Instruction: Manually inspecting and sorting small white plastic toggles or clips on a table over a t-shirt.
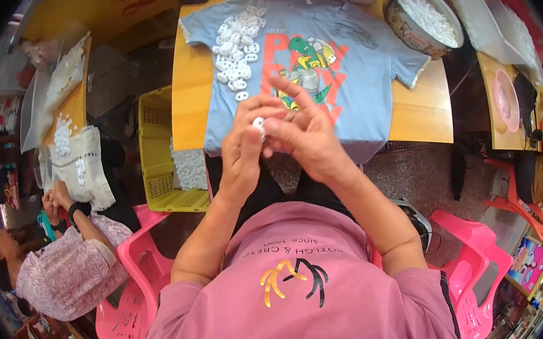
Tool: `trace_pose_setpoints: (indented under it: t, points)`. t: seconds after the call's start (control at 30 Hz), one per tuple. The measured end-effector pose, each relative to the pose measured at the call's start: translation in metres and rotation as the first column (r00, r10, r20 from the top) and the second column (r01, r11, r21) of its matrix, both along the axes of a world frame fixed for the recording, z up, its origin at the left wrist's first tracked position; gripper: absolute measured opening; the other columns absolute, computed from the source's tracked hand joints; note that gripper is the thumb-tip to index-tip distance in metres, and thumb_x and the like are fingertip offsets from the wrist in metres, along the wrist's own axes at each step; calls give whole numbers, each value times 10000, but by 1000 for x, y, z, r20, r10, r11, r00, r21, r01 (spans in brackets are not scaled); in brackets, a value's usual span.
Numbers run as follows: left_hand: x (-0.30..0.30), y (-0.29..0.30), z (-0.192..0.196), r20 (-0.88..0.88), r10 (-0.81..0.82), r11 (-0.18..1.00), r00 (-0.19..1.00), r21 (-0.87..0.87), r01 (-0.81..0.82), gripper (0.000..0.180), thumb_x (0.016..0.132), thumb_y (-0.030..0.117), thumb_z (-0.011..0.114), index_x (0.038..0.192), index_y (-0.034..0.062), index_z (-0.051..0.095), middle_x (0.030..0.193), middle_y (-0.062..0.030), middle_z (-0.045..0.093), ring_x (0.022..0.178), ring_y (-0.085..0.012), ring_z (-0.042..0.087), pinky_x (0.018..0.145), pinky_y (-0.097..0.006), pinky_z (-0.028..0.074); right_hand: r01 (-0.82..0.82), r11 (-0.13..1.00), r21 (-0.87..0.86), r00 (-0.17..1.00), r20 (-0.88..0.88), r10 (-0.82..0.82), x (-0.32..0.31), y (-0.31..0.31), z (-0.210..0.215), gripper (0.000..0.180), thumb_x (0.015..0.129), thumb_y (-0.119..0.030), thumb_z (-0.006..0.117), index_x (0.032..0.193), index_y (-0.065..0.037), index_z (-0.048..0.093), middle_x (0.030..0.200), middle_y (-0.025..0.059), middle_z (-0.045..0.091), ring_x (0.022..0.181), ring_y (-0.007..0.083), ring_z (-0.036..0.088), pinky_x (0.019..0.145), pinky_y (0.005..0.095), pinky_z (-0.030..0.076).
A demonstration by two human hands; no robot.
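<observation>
A piece (pixel 259 123) is pinched in the left grip (pixel 243 147), the right grip (pixel 314 137) unclear in closure, the pile (pixel 236 48) kept near, seemingly for reach.

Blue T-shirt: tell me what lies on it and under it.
On the blue T-shirt lies a pile of white pieces, toward the left. Under it is the yellow table; anything else the cloth covers is hidden.
</observation>
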State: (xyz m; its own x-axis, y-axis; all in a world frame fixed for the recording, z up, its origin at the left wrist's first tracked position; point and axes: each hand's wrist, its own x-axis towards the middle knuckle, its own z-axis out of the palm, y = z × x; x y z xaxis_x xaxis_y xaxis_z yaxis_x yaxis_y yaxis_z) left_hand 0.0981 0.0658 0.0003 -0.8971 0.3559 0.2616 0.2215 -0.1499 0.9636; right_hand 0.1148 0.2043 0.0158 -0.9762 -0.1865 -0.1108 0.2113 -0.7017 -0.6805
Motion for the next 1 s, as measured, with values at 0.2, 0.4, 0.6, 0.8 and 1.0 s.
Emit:
trace_pose_setpoints:
  t: [0.2, 0.4, 0.6, 0.8, 1.0]
  points:
    - [10, -15, -5, 133, -21, 949, 991, 315, -22, 505, 988, 443, 467, 1110, -23, 618, 1193, -130, 552, 1243, -275, 456, 1016, -369, 371, -87, 995, -42, 993, -83, 84, -1, -18, 6, 744, 892, -42, 656, 1486, -77, 210, 947, 56, 642, 824, 120, 619, 771, 256, 519]
    - [5, -26, -6, 115, 35, 929, 993, 364, -75, 403, 957, 398, 554, 1051, 19, 651, 1092, -91, 584, 1191, -278, 488, 1000, -402, 417, -77, 996, -46, 987, -144, 69, -5, -38, 10, 733, 899, -40, 644, 1490, -74, 212, 957, 47, 649, 919, 92, 611, 796, 250, 491]
    - [2, -52, 0, 221, 3, 916, 975, 390, -91, 325, 961, 301, 580, 1081, 5, 637, 1075, -110, 603, 1046, -205, 567, 920, -338, 467, -114, 977, 178, 981, -136, 139, -12, -35, 9, 634, 924, -90, 628, 1457, -52, 288, 972, 45, 631, 856, 91, 593, 750, 249, 489]
    - [-10, -134, -6, 159, 447, 893, 880, -143, -428, 292, 947, 116, 590, 1204, -22, 573, 963, -57, 629, 849, -128, 594, 839, -284, 474, 451, 483, 751, 874, -481, -69, -46, 48, 2, 169, 911, -108, 633, 1037, -3, 675, 901, 41, 663, 839, 106, 620, 755, 245, 494]
    - [-4, -209, -71, -168, 580, 563, 797, -624, -542, 386, 921, 117, 627, 1281, 11, 535, 1194, -106, 548, 1073, -190, 565, 885, -303, 473, 680, -169, 714, 729, -684, 43, -94, 151, -24, 133, 854, -92, 660, 966, -22, 680, 917, 88, 661, 846, 217, 632, 744, 318, 495]
